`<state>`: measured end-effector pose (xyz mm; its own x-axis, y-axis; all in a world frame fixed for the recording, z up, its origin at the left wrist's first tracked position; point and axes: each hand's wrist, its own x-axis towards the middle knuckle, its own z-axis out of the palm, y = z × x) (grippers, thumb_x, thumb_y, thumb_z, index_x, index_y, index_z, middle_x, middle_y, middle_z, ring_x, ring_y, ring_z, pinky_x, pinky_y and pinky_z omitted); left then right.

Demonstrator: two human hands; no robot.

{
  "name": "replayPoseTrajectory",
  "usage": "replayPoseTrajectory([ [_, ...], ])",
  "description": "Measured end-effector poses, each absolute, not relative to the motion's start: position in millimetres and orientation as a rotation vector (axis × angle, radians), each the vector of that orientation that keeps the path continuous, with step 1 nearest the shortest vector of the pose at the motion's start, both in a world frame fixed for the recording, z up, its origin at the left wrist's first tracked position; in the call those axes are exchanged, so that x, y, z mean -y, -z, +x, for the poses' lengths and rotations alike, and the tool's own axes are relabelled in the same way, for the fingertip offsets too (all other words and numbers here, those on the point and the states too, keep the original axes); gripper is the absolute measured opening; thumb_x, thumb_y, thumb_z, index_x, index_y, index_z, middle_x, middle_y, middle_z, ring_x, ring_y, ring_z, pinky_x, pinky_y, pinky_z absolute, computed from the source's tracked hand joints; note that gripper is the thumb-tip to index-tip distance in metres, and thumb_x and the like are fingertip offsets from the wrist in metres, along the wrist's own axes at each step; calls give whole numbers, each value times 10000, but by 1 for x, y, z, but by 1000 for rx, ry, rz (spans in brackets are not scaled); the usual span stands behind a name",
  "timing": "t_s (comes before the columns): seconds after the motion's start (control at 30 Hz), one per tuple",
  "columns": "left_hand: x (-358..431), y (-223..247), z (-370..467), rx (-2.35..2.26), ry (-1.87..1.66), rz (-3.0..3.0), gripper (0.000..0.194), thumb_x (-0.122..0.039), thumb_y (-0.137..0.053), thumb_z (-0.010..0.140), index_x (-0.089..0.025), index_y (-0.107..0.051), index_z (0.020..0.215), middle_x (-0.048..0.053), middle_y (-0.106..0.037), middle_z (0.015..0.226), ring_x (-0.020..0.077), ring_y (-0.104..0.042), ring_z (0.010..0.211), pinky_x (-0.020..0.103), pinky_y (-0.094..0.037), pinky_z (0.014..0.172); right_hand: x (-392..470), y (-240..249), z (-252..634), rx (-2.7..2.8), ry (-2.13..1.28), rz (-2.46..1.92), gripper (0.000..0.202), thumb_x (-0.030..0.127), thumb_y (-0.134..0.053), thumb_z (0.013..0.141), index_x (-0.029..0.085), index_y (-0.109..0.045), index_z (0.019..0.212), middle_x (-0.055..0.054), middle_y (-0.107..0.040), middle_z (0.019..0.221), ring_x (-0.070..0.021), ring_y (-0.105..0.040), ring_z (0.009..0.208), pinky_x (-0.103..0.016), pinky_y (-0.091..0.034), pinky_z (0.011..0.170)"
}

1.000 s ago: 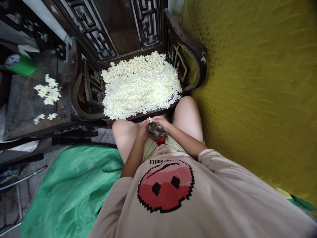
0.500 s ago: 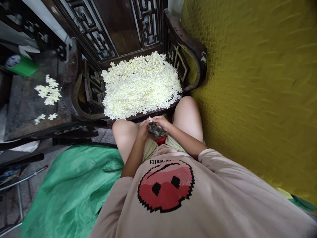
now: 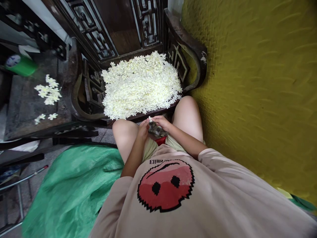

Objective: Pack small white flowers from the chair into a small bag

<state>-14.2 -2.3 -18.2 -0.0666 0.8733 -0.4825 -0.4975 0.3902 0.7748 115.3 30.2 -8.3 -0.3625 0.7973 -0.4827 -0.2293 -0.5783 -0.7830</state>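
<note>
One left hand (image 3: pixel 143 129) and one right hand (image 3: pixel 161 122) pinch one small white flower (image 3: pixel 150 119) between them, just before countless heaped blossoms (image 3: pixel 142 86). One green roll (image 3: pixel 26 65) has an unreadable label (image 3: pixel 13 60); one shirt (image 3: pixel 210 188) carries upside-down, partly creased lettering (image 3: pixel 155 162).

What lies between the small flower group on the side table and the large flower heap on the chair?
In the head view, the chair's curved wooden armrest stands between the group and the heap.
</note>
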Motion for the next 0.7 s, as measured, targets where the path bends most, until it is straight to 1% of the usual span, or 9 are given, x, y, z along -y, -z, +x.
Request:
replayPoseTrajectory([
  [0.13,1,19,-15,-1168,-1162,431,412,-470,-775,571,-131,-608,733,-86,-313,451,30,-242,427,213,-171,444,-30,9,115,798,-1990,-1186,363,408,-773,518,123,-624,687,87,-398,427,-22,-229,390,-207,-105,417],
  [0.23,1,23,-16,-1207,-1151,469,395,-445,-770,569,-127,-614,744,-76,-355,466,33,-258,436,210,-182,451,-29,8,115,801,-1954,-1236,330,385,-765,527,120,-632,672,71,-436,446,-27,-254,404,-205,-136,421],
  [0.33,3,28,-15,-1291,-1150,511,323,-399,-736,598,-131,-602,717,-59,-404,490,40,-294,446,205,-198,458,-27,7,114,851,-1876,-1303,273,334,-765,530,117,-637,637,44,-488,473,-45,-328,441,-204,-206,441],
  [0.43,3,29,-12,-1324,-1144,509,243,-343,-688,639,-137,-562,672,-64,-375,479,42,-295,440,200,-200,457,-26,8,111,894,-1813,-1347,185,259,-746,546,123,-628,587,23,-529,495,-71,-410,496,-208,-284,489],
  [0.5,3,25,-12,-1311,-1174,470,211,-302,-659,662,-148,-515,647,-71,-345,485,39,-277,433,199,-202,452,-27,9,110,879,-1766,-1392,122,202,-718,556,130,-620,562,17,-557,519,-80,-440,525,-209,-315,520],
  [0.6,0,16,-17,-1297,-1300,396,212,-247,-622,682,-167,-434,626,-73,-325,514,35,-258,430,198,-210,448,-30,10,112,818,-1694,-1489,80,164,-688,569,137,-613,562,27,-553,520,-76,-423,514,-207,-312,521],
  [0.7,-2,11,-22,-1353,-1357,424,180,-223,-598,692,-174,-433,642,-69,-326,523,40,-256,435,200,-191,438,-32,9,115,807,-1754,-1450,100,212,-682,606,138,-617,626,50,-497,492,-54,-334,448,-204,-247,469],
])
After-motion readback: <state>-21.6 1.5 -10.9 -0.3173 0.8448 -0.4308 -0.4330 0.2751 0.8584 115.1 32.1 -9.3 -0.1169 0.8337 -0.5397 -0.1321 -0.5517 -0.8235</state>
